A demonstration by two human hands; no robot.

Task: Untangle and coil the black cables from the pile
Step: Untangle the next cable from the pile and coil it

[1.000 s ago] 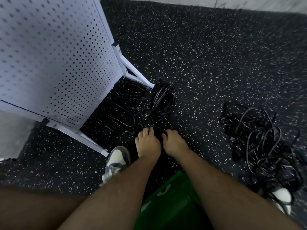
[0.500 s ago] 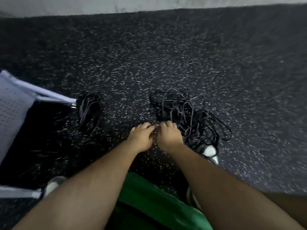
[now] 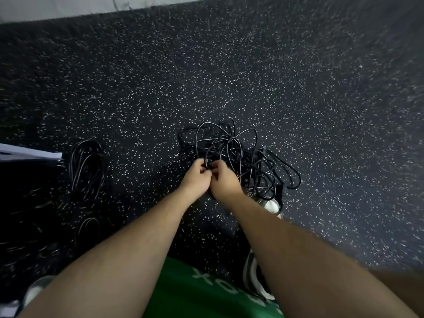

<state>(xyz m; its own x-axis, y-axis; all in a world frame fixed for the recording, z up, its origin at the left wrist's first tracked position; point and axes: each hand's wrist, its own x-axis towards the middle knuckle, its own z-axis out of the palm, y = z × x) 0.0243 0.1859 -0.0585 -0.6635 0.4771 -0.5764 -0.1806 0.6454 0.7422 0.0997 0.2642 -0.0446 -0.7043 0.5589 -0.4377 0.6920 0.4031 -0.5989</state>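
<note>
A tangled pile of black cables [image 3: 247,161] lies on the speckled dark floor at the middle of the head view. My left hand [image 3: 195,177] and my right hand [image 3: 223,180] are side by side at the pile's near left edge. Both have their fingers curled round strands of the pile, and a cable loop rises between them. A coiled black cable [image 3: 86,168] lies apart on the floor to the left. Another dark coil [image 3: 89,228] lies nearer, dim in shadow.
The corner of a white perforated panel [image 3: 27,152] juts in at the left edge. My white shoes show at the pile's near side [image 3: 271,206] and at the bottom left [image 3: 36,290]. A pale wall base [image 3: 68,5] runs along the far edge of the floor.
The view swung right from the panel and coils to the tangled pile. My hands went from resting with straight fingers by the coils to gripping strands of the pile.
</note>
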